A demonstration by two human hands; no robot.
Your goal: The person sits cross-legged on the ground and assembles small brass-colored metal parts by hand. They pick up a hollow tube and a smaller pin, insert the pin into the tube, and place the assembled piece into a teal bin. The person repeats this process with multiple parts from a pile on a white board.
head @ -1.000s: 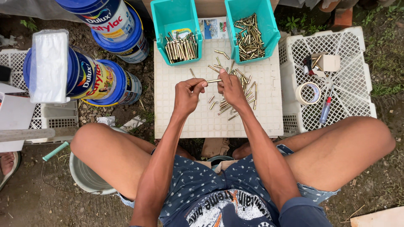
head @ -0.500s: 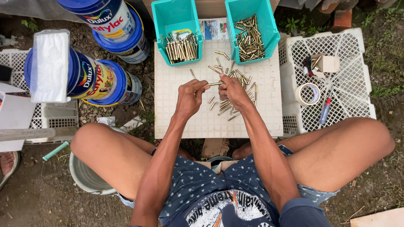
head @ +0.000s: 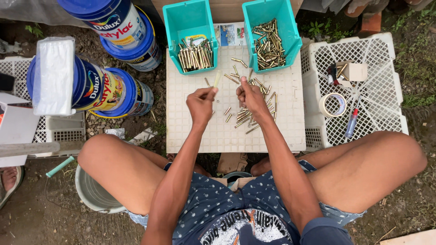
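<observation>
My left hand (head: 200,102) grips a thin pale stick (head: 216,79) that points up toward the left teal bin (head: 188,25), where brass tubes lie in a tidy row. My right hand (head: 250,95) is closed beside it, fingers pinched over the loose pile of brass tubes (head: 252,106) on the white perforated board (head: 195,131). What the right fingers pinch is too small to tell. The right teal bin (head: 290,41) holds a jumbled heap of the same brass tubes.
Blue-lidded paint buckets (head: 118,27) stand at the left, one topped by a white block (head: 53,75). A white crate (head: 377,68) at the right carries a tape roll (head: 332,105), a small box (head: 355,71) and a pen (head: 351,122). A grey pail (head: 93,193) sits by my left knee.
The stick in my left hand has swung from lying crosswise between the hands to pointing up at the bins. The hands have drawn slightly apart.
</observation>
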